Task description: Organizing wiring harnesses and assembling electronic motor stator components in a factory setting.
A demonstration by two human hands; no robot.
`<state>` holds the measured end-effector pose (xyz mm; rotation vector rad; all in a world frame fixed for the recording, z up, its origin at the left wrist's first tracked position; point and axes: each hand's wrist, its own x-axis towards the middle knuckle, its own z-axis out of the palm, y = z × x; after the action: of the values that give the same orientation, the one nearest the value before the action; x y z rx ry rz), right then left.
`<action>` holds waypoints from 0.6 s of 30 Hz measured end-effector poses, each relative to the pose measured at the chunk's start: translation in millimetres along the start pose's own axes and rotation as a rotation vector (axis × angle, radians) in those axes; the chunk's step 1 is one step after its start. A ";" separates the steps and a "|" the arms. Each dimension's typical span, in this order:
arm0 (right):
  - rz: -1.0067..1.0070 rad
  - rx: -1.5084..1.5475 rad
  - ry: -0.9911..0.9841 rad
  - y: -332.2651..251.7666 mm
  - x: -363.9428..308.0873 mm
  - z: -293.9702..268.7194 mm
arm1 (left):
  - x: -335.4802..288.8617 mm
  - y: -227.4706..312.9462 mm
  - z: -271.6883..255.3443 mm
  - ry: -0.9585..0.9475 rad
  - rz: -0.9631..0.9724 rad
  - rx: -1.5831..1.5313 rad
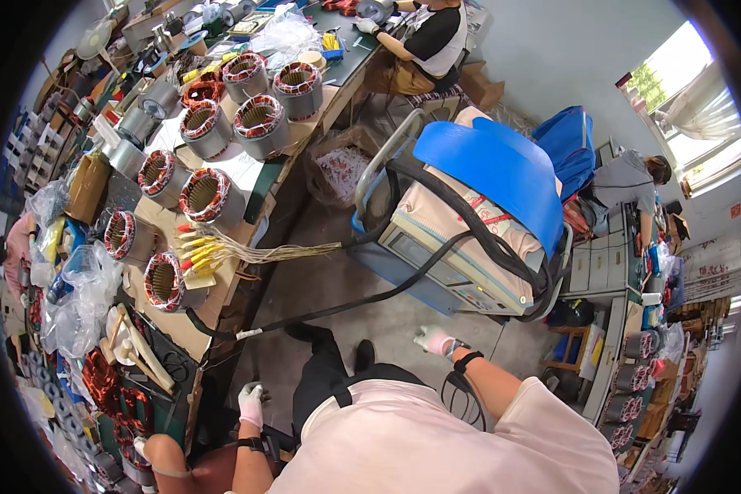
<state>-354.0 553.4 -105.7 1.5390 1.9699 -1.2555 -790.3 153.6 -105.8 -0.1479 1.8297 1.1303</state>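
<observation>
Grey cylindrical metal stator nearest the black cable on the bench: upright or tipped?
Upright: the stator shows its red-and-white winding ring facing up, grey wall beneath.

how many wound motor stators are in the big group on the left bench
8 stators, in pairs from far to near: first left and right; second left and right; third left and right; fourth left and right. Others may be hidden.

8 grey cylindrical metal stators with red-and-white windings (226, 212) stand on the counter (261, 188), bores visible. Adjacent: red and yellow clips on pale leads (202, 253). 1 black flexible cable (337, 306) spans from counter to beige box-shaped instrument (457, 276).
</observation>
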 end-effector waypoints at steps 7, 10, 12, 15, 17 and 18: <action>0.028 -0.156 -0.193 -62.8 -2.3 -9.9 | 50.3 55.3 -9.6 0.284 0.170 0.014; -0.087 -0.235 -0.270 -86.4 12.6 0.3 | 75.1 46.7 -90.5 0.640 0.321 0.097; -0.031 -0.347 -0.225 -87.2 7.0 -16.7 | 85.2 99.5 -60.2 0.724 0.460 0.139; -0.186 -0.400 -0.229 -102.6 1.7 -35.6 | 131.6 104.3 -112.8 0.826 0.383 0.150; 0.064 -0.401 -0.387 -136.4 0.1 -58.0 | 150.3 122.6 -118.7 0.833 0.337 0.266; -0.104 -0.378 -0.308 -105.4 7.6 -61.6 | 159.1 137.4 -115.4 0.859 0.398 0.391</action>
<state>-437.1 604.9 -32.2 1.0105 1.9597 -1.0101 -1024.7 200.2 -125.7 -0.0362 2.9128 1.0121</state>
